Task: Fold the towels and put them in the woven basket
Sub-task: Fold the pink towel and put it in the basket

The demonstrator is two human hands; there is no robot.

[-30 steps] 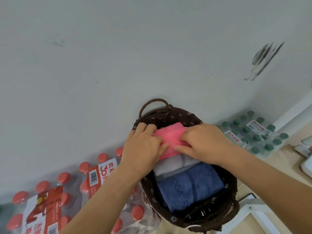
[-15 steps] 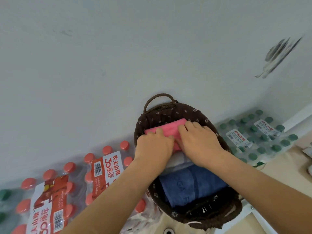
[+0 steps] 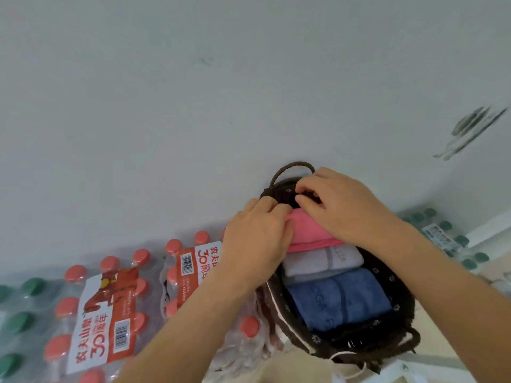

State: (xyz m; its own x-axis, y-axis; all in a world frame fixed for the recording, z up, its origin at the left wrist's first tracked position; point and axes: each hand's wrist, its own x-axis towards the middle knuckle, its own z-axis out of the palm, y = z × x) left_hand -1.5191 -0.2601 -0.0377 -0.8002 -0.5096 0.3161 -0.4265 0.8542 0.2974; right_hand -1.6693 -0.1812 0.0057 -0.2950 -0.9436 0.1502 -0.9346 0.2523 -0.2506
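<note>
A dark brown woven basket [image 3: 392, 346] with a flowered liner stands against the wall. Three folded towels lie side by side in it: a blue towel [image 3: 340, 299] nearest me, a grey towel [image 3: 323, 261] in the middle, and a pink towel [image 3: 307, 230] at the far end. My left hand [image 3: 257, 239] curls its fingers over the pink towel's left end, at the basket's left wall. My right hand [image 3: 345, 208] is above the pink towel's far edge and pinches the dark liner at the far rim, just under the basket handle [image 3: 293, 165].
Shrink-wrapped packs of red-capped bottles [image 3: 110, 308] lie left of the basket, touching it. Green-capped bottles [image 3: 442, 233] sit to its right. A plain wall [image 3: 221, 106] rises directly behind. A white frame edge [image 3: 431, 363] runs under the basket's near side.
The pink towel has sunk lower into the basket's far end. My right hand moved off the towel's top up to the far rim. My left hand shifted to the towel's left end.
</note>
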